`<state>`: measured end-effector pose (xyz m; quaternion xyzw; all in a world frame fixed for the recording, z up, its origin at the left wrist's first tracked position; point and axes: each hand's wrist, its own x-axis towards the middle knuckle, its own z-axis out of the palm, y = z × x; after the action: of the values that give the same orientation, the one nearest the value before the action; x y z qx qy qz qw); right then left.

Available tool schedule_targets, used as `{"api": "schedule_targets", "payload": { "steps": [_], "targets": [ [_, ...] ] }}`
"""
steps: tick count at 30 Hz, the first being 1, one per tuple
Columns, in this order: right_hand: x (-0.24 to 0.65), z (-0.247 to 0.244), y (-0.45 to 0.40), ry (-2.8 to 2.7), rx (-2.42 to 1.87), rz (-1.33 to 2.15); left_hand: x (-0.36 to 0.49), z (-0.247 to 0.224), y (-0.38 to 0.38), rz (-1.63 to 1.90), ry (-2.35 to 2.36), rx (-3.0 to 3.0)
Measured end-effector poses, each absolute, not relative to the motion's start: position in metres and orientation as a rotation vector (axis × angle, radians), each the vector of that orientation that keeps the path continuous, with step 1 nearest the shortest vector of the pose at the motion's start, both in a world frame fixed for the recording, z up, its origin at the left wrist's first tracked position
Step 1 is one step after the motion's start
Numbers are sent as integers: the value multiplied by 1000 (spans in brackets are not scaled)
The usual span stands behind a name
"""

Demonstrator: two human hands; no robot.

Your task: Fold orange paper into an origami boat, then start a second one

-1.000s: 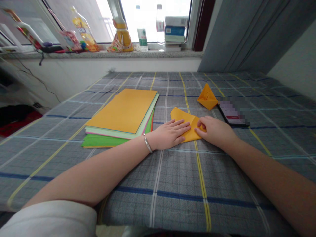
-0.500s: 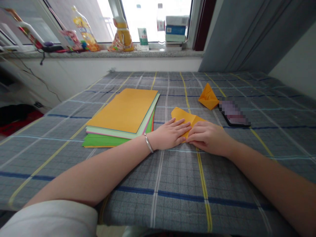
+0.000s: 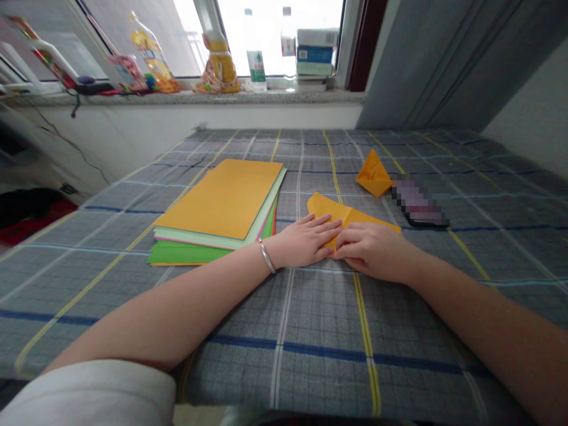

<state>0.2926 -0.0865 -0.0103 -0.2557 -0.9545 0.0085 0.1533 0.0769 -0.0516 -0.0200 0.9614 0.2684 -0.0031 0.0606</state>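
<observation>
A folded sheet of orange paper [image 3: 331, 207] lies on the cloth-covered table in front of me, a crease running down its middle. My left hand [image 3: 307, 238] rests flat on its left part, fingers stretched out. On the near edge, my right hand [image 3: 375, 249] has its fingers bent together, pinching the paper beside my left fingertips. The pinched spot itself is partly hidden under the fingers. Beyond my right hand stands a folded orange paper boat [image 3: 374, 174].
Left of my hands is a stack of coloured paper [image 3: 226, 198], orange on top. A phone [image 3: 421, 204] with a blurred screen lies to the right. Bottles, a tube [image 3: 256, 68] and boxes [image 3: 316, 54] line the windowsill. A grey curtain [image 3: 426, 65] hangs at the back right.
My right hand has shifted slightly toward me and left along the near edge, uncovering more of the paper's right side. My left hand stays almost where it was.
</observation>
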Motion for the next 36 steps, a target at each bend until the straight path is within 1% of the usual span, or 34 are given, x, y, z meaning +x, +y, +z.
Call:
{"api": "schedule_targets", "payload": {
  "steps": [8,28,36],
  "targets": [
    [290,-3,-88,-2785,-775,-21,78,-18,-51,-17,805,2897],
    [313,18,-92,-2899,-1252,-105,79,-11,-52,-90,841,2908],
    [324,22,-90,-2885,-1436,-60,79,-14,-51,-62,824,2935]
  ]
}}
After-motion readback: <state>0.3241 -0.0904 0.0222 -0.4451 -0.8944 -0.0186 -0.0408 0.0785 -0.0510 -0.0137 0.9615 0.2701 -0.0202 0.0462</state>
